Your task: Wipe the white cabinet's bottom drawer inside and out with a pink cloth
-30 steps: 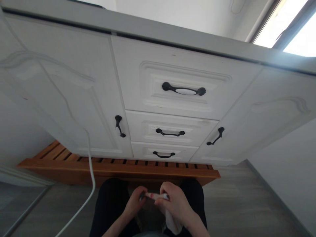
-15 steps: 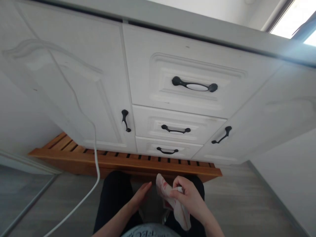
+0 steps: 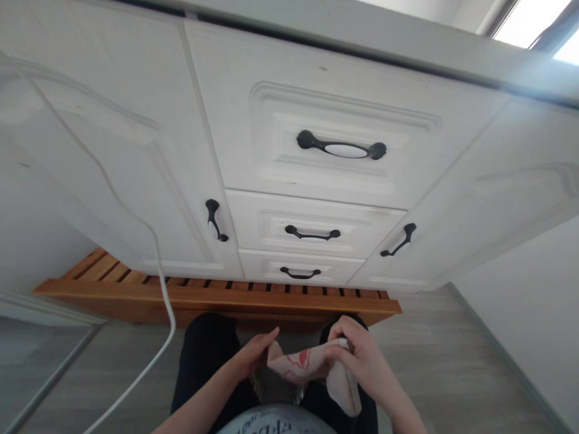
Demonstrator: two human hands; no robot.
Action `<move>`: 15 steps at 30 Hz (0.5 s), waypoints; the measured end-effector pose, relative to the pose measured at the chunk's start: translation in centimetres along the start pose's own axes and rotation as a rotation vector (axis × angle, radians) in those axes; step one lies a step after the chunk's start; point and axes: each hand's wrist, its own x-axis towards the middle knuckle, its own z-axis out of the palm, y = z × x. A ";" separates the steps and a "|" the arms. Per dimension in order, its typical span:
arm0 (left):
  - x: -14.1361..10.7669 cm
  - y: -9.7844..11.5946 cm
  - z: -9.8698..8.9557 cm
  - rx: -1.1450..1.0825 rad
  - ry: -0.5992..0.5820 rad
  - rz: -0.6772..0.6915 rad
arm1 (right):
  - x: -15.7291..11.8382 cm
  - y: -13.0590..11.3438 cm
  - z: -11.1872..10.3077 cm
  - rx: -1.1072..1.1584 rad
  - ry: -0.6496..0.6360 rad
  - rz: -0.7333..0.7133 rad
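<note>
A white sock (image 3: 296, 364) with a red pattern stretches sideways between my hands, above my lap. My right hand (image 3: 355, 349) is closed on the sock, pinching it between thumb and fingers near the folded middle. From that grip the other part of the sock hangs down toward my right leg. My left hand (image 3: 256, 352) is at the sock's left end, with fingers stretched out and apart. It seems to touch the fabric there; its lower fingers are partly hidden.
A slatted wooden bench (image 3: 217, 295) stands before my knees. Behind it rises a white cabinet (image 3: 266, 144) with black-and-white handles (image 3: 346, 149). A white cable (image 3: 163, 289) hangs down on the left. Grey wood-look floor (image 3: 420, 355) shows at the right.
The sock's left end has swung down and left, from pointing upward to lying nearly level beside my left hand. My right hand has moved slightly right. The view has shifted a little.
</note>
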 end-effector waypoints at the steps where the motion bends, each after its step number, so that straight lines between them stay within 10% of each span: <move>1: -0.9 0.5 -0.7 -0.012 -0.003 -0.002 | 0.0 0.5 -0.3 0.002 -0.007 0.001; 8: -6.3 5.2 -5.6 -0.226 0.236 0.128 | 0.8 6.5 -0.2 -0.149 0.078 -0.026; 15: -6.7 6.8 -4.2 -0.046 0.469 0.444 | 2.8 10.8 3.5 -0.200 0.453 0.026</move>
